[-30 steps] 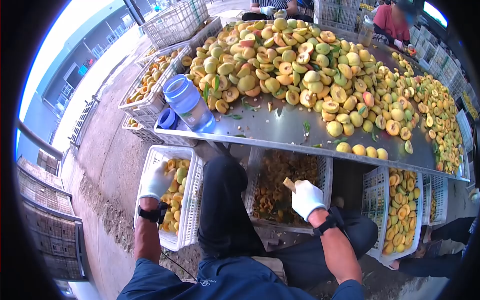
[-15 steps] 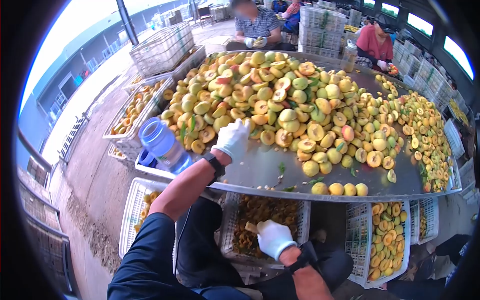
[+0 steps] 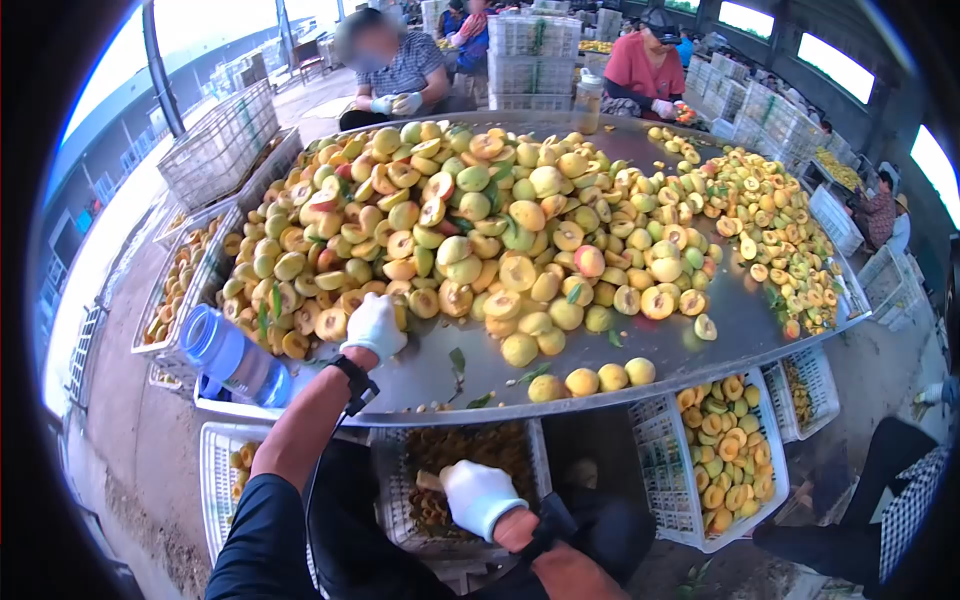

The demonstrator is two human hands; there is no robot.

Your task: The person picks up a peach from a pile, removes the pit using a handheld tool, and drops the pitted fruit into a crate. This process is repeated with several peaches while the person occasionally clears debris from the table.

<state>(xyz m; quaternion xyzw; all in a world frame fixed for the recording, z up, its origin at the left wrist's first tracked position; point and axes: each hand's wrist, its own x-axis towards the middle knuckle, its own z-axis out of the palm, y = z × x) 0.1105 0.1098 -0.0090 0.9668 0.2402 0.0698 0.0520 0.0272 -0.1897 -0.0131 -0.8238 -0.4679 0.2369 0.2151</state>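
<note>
My left hand [image 3: 376, 328], in a white glove, is at the near edge of a heap of yellow peaches [image 3: 480, 210], many of them halved, on a metal table [image 3: 415, 372]. Its fingertips touch the fruit, and whether they grip a piece is hidden. Lower down, my right hand [image 3: 482, 497], also gloved, is closed around a small tan, wooden-looking piece [image 3: 430, 481] that sticks out past the fingers. Below it sits a crate [image 3: 545, 455] of brownish fruit scraps. Several whole peaches [image 3: 597, 379] line the table's front edge.
A blue plastic jug [image 3: 232, 355] leans at the table's left corner. Crates of halved peaches [image 3: 728, 455] stand below right and at the left [image 3: 180, 285]. Two people [image 3: 405, 70] [image 3: 645, 70] sit across the table, near stacked white crates [image 3: 533, 55].
The view has swung to the right, so the table and heap appear further left. My left hand is still by the heap's edge; my right hand keeps hold of the tan piece over the crate.
</note>
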